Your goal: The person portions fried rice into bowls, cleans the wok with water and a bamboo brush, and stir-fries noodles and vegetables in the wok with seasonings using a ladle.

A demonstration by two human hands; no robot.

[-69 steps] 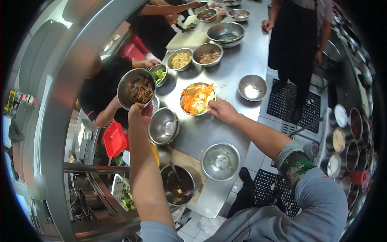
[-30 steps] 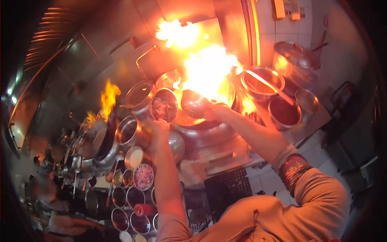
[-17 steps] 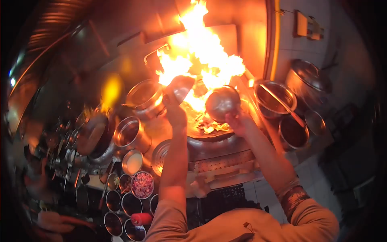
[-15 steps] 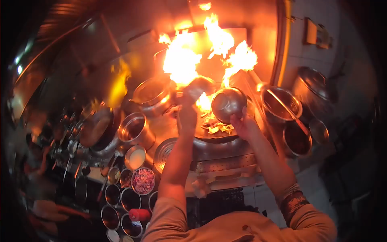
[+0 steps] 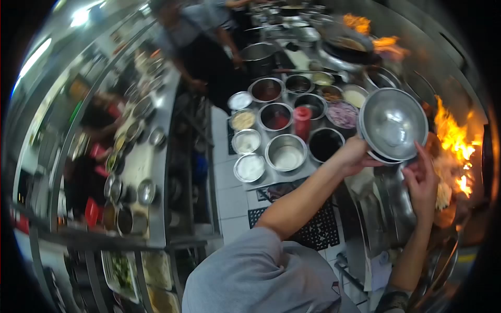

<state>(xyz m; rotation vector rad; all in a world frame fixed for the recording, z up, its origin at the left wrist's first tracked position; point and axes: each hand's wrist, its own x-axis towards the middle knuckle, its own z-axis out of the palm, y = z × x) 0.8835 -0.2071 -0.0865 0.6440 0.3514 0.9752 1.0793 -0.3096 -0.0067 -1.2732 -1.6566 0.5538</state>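
Note:
A shiny metal bowl (image 5: pixel 394 124) is held up over the counter's right side, its hollow facing me. Beneath it shows a second rim, apparently another bowl nested with it. My left hand (image 5: pixel 359 155) grips the bowls at their lower left edge. By the lower right rim is my right hand (image 5: pixel 424 182), fingers apart and one fingertip at the edge. Behind that hand, flames (image 5: pixel 456 138) rise from the stove, and pale food (image 5: pixel 443 195) is partly visible near them.
Several metal pots stand left of the bowls, with a red squeeze bottle (image 5: pixel 302 123) and a tub of chopped onion (image 5: pixel 342 113). A wok (image 5: pixel 344 46) sits farther back. A person (image 5: pixel 203 57) stands across the aisle, beside a long steel counter (image 5: pixel 156 172) holding bowls.
My view has swung left, from the flaming stove to the pots and aisle. The bowl from my right hand is now in my left, away from the fire.

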